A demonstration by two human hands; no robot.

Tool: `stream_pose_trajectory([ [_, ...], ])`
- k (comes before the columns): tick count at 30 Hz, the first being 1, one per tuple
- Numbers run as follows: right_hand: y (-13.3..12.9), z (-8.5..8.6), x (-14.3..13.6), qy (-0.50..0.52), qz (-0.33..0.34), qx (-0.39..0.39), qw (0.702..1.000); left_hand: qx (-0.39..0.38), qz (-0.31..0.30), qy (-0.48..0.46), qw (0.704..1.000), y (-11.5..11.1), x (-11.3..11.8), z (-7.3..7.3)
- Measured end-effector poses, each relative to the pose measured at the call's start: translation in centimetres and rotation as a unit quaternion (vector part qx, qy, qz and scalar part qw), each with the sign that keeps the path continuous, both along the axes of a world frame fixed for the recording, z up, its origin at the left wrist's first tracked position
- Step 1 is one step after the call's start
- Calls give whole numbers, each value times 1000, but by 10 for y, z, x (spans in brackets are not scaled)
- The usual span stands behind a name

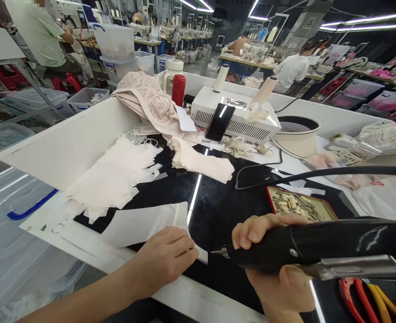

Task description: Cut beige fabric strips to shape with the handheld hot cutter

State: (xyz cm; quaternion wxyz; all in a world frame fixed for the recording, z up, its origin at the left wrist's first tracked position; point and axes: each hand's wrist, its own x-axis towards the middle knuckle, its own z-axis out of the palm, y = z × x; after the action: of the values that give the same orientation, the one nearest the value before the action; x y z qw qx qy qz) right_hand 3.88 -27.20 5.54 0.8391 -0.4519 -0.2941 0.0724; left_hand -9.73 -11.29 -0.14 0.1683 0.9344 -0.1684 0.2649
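My left hand [167, 255] has its fingers bunched together on the edge of a white fabric piece [140, 222], which lies flat near the table's front edge. A narrow band of that fabric pokes out beyond my fingertips. My right hand [279, 278] is wrapped round a thick black handheld tool [272, 249] with a thin metal tip and a metal lever underneath. The tip points left, close to the fabric's end; whether it touches cannot be told. Left of centre lies a spread pile of cream fabric pieces [113, 170], and a smaller cream stack [201, 161] is behind.
A black cable [339, 172] arches over the right side. A red-rimmed tray [326, 208] holds small bits; red-handled [351, 291] and yellow-handled tools lie front right. Behind stand a white vented box [214, 107], a phone [220, 122], a red bottle [178, 89] and lace garments [151, 98].
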Motion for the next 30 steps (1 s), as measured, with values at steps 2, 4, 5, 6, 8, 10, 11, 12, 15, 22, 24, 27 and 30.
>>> stream_pose_trajectory([
  [2,-1,-1,-2,-1,10,-5,1000,8,-7,-6,1000,-5,1,1],
  [4,0,-3,-5,0,16,-2,1000,13,-13,-5,1000,-9,4,1],
  [5,0,-4,-6,0,16,1,1000,15,-15,-5,1000,-10,5,0],
  [6,1,-4,-7,-1,16,4,1000,17,-17,-5,1000,-11,7,-1],
  [8,3,-5,-8,-4,12,5,1000,21,-21,-5,1000,-12,9,-4],
  [10,4,-5,-8,-5,11,3,1000,25,-23,-4,999,-12,11,-5],
  [11,4,-6,-8,-4,12,0,1000,28,-23,-2,999,-12,12,-5],
  [12,4,-6,-8,-2,13,-2,1000,31,-23,-2,999,-12,13,-5],
  [15,3,-6,-8,-4,15,-13,1000,57,-19,-2,998,-13,15,-2],
  [22,4,-9,-8,-19,16,-11,1000,94,-23,2,995,-13,16,-5],
  [24,5,-11,-8,-15,21,-3,1000,71,-28,16,997,-11,16,-10],
  [27,6,-12,-8,-19,24,-1,1000,38,-27,30,998,-8,17,-14],
  [30,7,-12,-8,-19,24,-3,1000,8,-19,26,999,-4,17,-11],
])
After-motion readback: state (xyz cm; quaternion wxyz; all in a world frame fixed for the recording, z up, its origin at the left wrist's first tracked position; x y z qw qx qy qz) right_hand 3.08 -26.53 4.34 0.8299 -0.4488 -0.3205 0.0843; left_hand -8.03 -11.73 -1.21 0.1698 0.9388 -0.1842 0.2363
